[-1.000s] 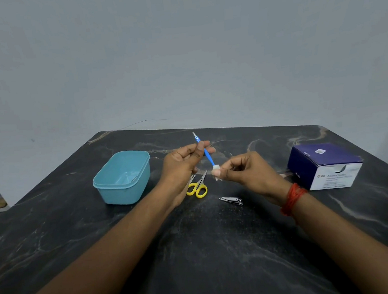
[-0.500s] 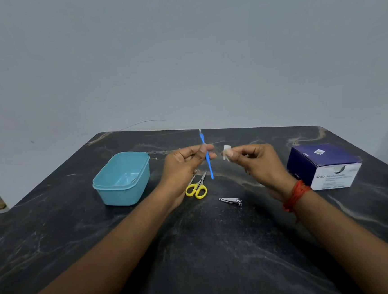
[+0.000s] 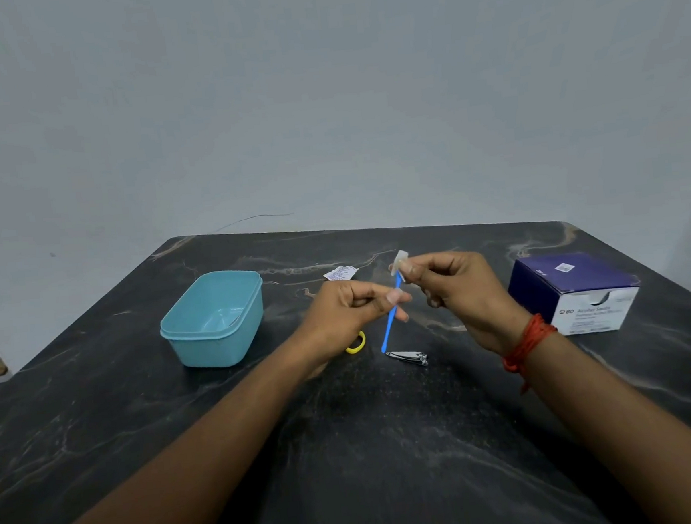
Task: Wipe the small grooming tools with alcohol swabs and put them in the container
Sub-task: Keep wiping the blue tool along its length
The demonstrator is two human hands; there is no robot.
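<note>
My left hand (image 3: pixel 352 315) pinches a thin blue grooming tool (image 3: pixel 391 324) near its middle, held tilted above the table. My right hand (image 3: pixel 459 289) pinches a white alcohol swab (image 3: pixel 400 262) around the tool's upper end. Below the hands a silver nail clipper (image 3: pixel 408 357) lies on the dark table. Yellow-handled scissors (image 3: pixel 357 343) lie mostly hidden behind my left wrist. The empty teal container (image 3: pixel 215 317) stands to the left of my hands.
A blue and white alcohol swab box (image 3: pixel 576 291) stands at the right. A torn white swab wrapper (image 3: pixel 340 273) lies behind my hands. The dark marbled table (image 3: pixel 372 447) ends at a grey wall at the back.
The right hand lifted the swab off the tool's lower end and brought it to the upper end. The left hand tilted the blue tool the other way.
</note>
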